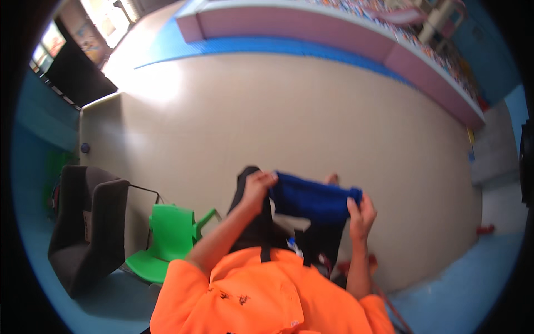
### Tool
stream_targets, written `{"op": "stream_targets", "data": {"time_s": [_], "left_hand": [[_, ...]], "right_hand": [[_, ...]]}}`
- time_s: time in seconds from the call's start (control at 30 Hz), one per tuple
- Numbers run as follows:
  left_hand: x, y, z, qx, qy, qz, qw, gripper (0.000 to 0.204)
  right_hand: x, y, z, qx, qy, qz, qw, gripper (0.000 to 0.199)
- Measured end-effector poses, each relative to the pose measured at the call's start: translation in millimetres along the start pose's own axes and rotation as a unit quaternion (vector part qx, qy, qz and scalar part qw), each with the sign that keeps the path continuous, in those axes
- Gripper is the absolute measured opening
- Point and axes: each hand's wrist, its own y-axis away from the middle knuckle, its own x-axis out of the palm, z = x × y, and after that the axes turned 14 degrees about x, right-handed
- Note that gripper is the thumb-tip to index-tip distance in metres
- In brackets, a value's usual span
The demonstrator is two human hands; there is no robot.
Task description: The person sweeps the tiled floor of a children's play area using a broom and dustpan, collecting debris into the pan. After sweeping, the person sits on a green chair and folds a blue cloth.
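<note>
A dark blue piece of cloth [308,197] is stretched sideways in front of my body, above my legs in dark trousers [247,231]. At its upper left corner, the fingers of my left hand [258,188] pinch the fabric. My right hand [361,214] grips the other end, thumb on the near face. The cloth hangs a little lower on the right. I cannot make out whether it is a garment. My orange top [267,295] fills the lower middle.
To my left stand a green plastic chair [172,228] and a dark grey padded seat [89,222]. A low pink-sided wall [295,28] borders a pit of colourful pieces at the far side, with blue matting [267,45] along its foot. A small red object [485,229] lies at right.
</note>
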Motion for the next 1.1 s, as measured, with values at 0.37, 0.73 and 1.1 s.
{"op": "stream_targets", "data": {"time_s": [0.37,0.73,1.1], "left_hand": [[-4.1,-17.0,-36.8,0.067,0.173,0.037,0.982,0.007],[-4.0,-22.0,-79.4,0.155,0.208,0.042,0.965,0.011],[-6.4,-19.7,-77.3,0.082,0.132,0.026,0.988,0.01]], "right_hand": [[3.1,-9.8,8.7,-0.043,-0.119,-0.029,0.992,0.019],[-3.8,-18.6,11.0,-0.046,-0.159,-0.042,0.985,0.016],[-11.6,-40.3,-0.5,-0.068,-0.171,-0.031,0.982,0.016]]}}
